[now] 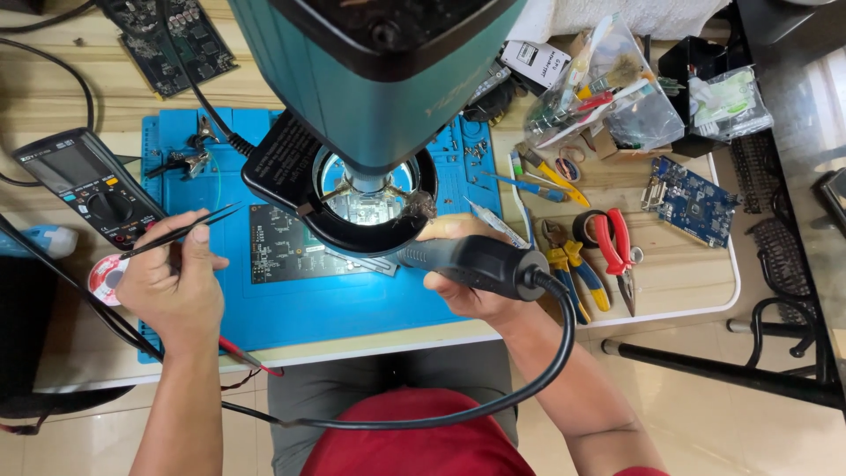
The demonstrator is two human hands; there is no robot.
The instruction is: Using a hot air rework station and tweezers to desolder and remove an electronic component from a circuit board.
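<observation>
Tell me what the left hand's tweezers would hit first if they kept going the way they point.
The left hand holds black tweezers aimed up and right. Carried straight on, they would probably meet the black ring light under the microscope first, though depth is unclear; they might pass beneath it.

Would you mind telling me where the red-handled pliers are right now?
In the head view, the red-handled pliers lie on the wooden table to the right of the blue mat, beside the yellow-and-blue pliers.

A pale wooden workbench [687, 282] stands on a beige tiled floor [705, 423] in daylight.
</observation>
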